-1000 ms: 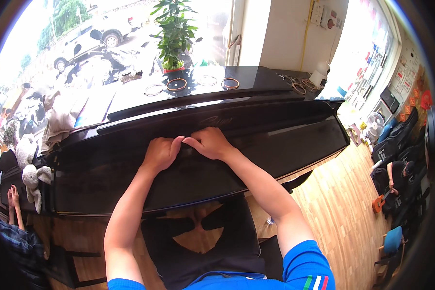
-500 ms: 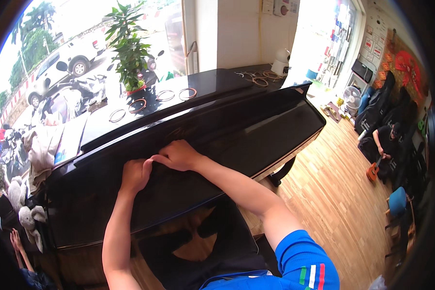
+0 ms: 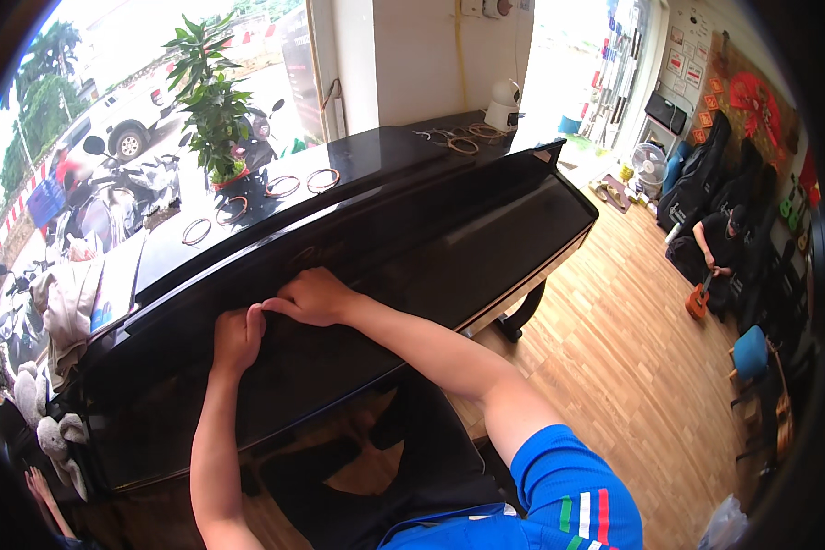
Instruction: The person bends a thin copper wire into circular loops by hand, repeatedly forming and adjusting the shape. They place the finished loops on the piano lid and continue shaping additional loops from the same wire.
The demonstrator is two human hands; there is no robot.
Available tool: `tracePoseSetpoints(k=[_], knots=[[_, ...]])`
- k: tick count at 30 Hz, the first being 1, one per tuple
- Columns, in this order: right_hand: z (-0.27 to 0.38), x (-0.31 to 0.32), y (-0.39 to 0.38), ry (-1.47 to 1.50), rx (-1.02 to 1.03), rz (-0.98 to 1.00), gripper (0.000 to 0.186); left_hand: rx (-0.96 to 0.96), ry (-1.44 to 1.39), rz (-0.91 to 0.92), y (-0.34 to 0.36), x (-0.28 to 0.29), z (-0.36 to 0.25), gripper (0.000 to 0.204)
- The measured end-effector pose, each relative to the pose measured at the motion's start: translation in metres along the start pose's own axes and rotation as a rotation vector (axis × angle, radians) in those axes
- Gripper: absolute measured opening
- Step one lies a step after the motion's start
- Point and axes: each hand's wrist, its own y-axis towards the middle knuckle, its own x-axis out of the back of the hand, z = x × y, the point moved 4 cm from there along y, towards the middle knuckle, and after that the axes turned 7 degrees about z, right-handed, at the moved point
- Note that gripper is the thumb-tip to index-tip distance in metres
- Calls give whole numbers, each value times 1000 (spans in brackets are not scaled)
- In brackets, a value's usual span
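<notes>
Both of my hands are at the glossy black piano [image 3: 467, 247], over the long dark surface in front of its raised back panel. My left hand [image 3: 239, 339] is closed, its thumb up and touching the thumb side of my right hand [image 3: 317, 295]. The right hand is closed too, knuckles up, a little farther back. The curled fingers of both hands are largely hidden from above, so what they hold, if anything, cannot be made out.
Coils of wire [image 3: 282, 186] and a potted plant [image 3: 212, 137] stand along the piano's top by the window. Plush toys [image 3: 61, 438] sit at its left end, with another person's hands [image 3: 41, 486] nearby. Far right, a seated person holds a small orange guitar [image 3: 697, 301] near a blue chair [image 3: 751, 352].
The whole view has shifted, so the piano and room appear farther left. My hands keep nearly the same pose, thumbs together, at about the same place on the piano.
</notes>
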Motion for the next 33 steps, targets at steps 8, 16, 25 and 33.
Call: tracePoseSetpoints(k=[8,16,25,33], knots=[[-1,-2,-1,29,-14,-21,64,31,-9,0,0,-3,-3,68],[0,-2,-1,4,-14,-20,66,-115,68,-31,0,-1,-7,61],[-1,-1,-2,6,37,-43,65,-68,33,1,-2,-4,1,73],[-5,-3,0,11,14,-12,71,-59,-15,17,-2,-1,-3,64]])
